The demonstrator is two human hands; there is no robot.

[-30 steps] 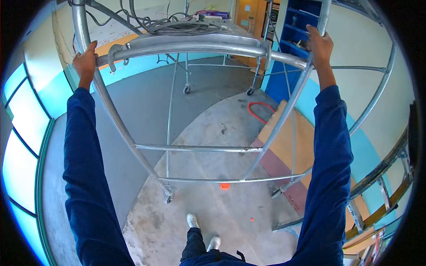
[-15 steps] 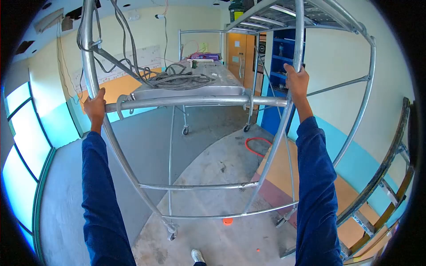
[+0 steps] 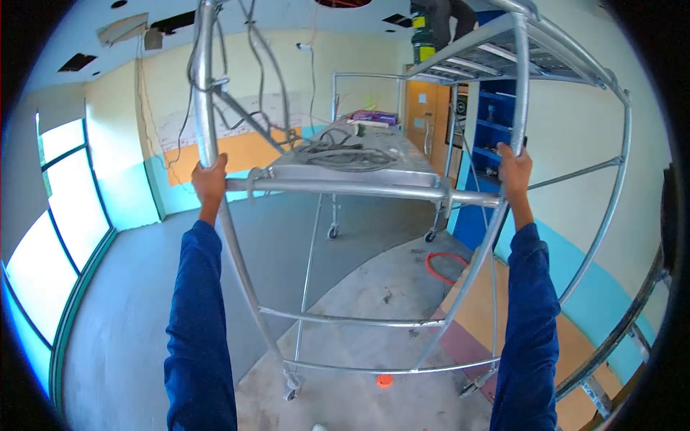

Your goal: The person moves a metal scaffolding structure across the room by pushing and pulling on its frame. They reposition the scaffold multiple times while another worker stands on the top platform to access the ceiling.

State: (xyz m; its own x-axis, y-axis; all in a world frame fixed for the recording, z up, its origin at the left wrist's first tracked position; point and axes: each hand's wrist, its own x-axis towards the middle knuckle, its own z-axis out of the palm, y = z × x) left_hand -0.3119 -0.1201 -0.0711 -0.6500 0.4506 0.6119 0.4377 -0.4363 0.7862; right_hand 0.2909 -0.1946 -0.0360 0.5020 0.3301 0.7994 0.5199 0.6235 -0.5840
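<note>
A metal scaffold frame (image 3: 345,188) on casters stands right in front of me. My left hand (image 3: 210,184) is wrapped round its left upright, just above the top crossbar. Around the right upright, near the same crossbar, my right hand (image 3: 514,171) is closed. Behind the bar lies a metal platform (image 3: 410,161) with a coil of grey cable (image 3: 345,155) on it; more cable hangs from the left upright. Both arms are stretched forward in blue sleeves.
A higher platform (image 3: 496,54) at the upper right holds a green container (image 3: 422,39) beside a person's legs (image 3: 454,16). A ladder (image 3: 611,345) leans at the right. On the floor lie an orange object (image 3: 384,381) and a red hose (image 3: 433,271). Windows (image 3: 43,266) line the left.
The view has turned left and tilted up, so the scaffold and both hands sit further right and lower. The person's legs on the high platform now show. Both hands keep their hold.
</note>
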